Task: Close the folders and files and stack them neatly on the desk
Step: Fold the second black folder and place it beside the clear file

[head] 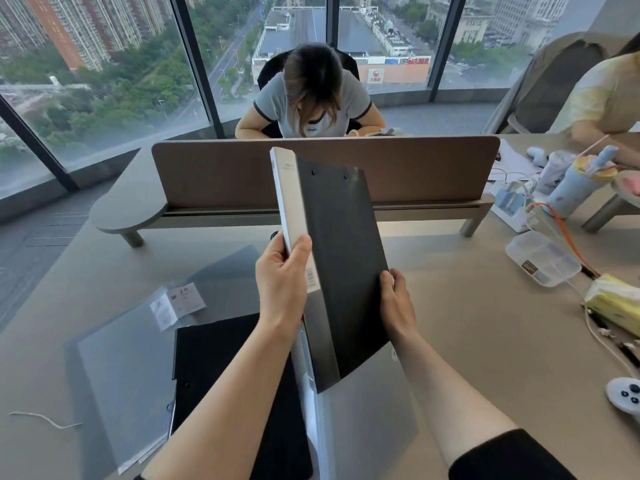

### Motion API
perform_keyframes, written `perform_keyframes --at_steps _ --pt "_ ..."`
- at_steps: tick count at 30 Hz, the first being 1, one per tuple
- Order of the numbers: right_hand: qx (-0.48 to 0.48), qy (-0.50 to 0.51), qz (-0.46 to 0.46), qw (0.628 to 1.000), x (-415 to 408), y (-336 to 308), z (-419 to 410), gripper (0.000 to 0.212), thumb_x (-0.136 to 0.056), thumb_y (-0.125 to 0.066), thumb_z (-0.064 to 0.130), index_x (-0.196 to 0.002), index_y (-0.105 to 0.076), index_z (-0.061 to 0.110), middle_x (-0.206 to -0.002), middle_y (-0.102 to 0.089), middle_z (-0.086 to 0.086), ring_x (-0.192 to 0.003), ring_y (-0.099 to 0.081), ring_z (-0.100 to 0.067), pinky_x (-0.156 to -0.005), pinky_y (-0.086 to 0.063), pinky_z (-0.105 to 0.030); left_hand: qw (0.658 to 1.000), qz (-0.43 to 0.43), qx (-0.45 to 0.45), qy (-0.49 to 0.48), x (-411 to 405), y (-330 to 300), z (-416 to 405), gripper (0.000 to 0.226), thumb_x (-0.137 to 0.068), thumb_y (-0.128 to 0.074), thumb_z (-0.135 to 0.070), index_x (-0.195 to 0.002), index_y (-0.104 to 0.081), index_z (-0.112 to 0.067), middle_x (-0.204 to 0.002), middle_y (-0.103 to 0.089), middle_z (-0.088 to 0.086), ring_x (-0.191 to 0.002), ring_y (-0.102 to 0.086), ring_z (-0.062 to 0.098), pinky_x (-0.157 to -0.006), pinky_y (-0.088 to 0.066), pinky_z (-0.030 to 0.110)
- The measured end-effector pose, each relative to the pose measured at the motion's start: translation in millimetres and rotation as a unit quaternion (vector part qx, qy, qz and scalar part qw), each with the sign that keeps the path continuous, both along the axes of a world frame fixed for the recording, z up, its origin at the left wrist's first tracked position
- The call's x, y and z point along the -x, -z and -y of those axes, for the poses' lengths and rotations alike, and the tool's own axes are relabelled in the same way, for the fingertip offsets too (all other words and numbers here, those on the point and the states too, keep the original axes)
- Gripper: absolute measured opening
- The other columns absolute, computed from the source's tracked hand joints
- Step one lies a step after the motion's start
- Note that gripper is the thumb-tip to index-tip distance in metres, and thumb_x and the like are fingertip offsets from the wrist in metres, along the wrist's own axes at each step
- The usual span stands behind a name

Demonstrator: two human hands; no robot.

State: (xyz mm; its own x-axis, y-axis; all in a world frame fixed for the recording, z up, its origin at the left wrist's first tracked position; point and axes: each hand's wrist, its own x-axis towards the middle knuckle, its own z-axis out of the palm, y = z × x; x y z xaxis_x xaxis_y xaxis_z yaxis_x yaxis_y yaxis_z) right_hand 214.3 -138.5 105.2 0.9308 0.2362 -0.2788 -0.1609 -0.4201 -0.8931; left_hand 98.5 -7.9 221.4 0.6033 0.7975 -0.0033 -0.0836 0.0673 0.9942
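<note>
Two hands are working on one dark grey folder, which is standing tilted above the surface, its white spine turned to the left. The left hand is clamping the spine edge, thumb lying over the front and fingers wrapping behind. The right hand is gripping the folder's right edge lower down, fingers curling round it. The folder is sitting between the two hands, rising well above both of them towards the brown divider panel.

Three more files are lying flat on the surface below. One black folder is resting under the left forearm, partly overlapping one translucent sleeve file that is carrying a small white label. A second translucent file is lying open beneath the raised folder, between the forearms.

At the right, one clear plastic box, one yellow tissue pack and one white controller are sitting well apart from the folders.
</note>
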Motion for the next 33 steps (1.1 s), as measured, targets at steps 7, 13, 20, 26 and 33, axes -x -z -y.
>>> perform_keyframes --at_steps 7,13,20,26,33 --pt "-0.007 0.033 -0.112 0.993 16.2 16.3 16.1 0.052 -0.1 -0.025 0.047 -0.076 -0.051 0.008 -0.077 -0.05 -0.01 -0.056 -0.047 -0.027 -0.043 -0.037 -0.025 0.998 0.022 0.052 -0.001 7.7 1.4 -31.9 0.014 -0.098 -0.059 -0.023 -0.091 -0.071 -0.023 -0.08 -0.074 -0.008 -0.071 -0.069 0.006 -0.064 -0.058 0.023" --pt "-0.143 0.034 -0.163 0.976 13.7 15.2 15.5 0.019 -0.094 -0.052 0.015 -0.079 -0.059 0.007 -0.07 -0.044 -0.01 -0.051 -0.039 -0.021 -0.042 -0.035 -0.021 0.996 0.02 0.087 0.006 19.5 8.6 -62.4 0.014 -0.097 -0.059 -0.028 -0.098 -0.072 -0.024 -0.084 -0.075 -0.004 -0.079 -0.07 0.015 -0.073 -0.058 0.033" --pt "-0.215 -0.124 -0.235 0.94 15.1 18.3 12.2 0.027 -0.094 -0.054 0.015 -0.117 -0.067 0.012 -0.106 -0.069 -0.009 -0.088 -0.061 -0.028 -0.066 -0.05 -0.037 0.986 0.01 0.166 0.004 42.5 22.5 -102.8 0.038 -0.091 -0.061 -0.046 -0.118 -0.065 -0.02 -0.117 -0.066 0.013 -0.113 -0.062 0.035 -0.098 -0.051 0.054" --pt "-0.232 -0.206 -0.274 0.91 30.6 22.6 2.9 0.033 -0.094 -0.057 0.029 -0.12 -0.067 0.012 -0.113 -0.071 -0.009 -0.1 -0.068 -0.029 -0.082 -0.051 -0.039 0.979 0.014 0.202 0.003 57.9 38.4 -113.3 0.052 -0.09 -0.062 -0.045 -0.131 -0.059 -0.014 -0.119 -0.063 0.015 -0.112 -0.061 0.036 -0.1 -0.049 0.057" --pt "-0.173 -0.112 -0.215 0.955 37.0 38.5 -3.0 0.023 -0.087 -0.054 -0.002 -0.089 -0.073 0.012 -0.081 -0.075 -0.001 -0.067 -0.066 -0.013 -0.063 -0.051 -0.027 0.975 -0.014 0.22 -0.024 66.1 61.2 -116.7 0.027 -0.093 -0.061 -0.038 -0.109 -0.065 -0.017 -0.098 -0.069 0.007 -0.092 -0.066 0.026 -0.091 -0.054 0.048"
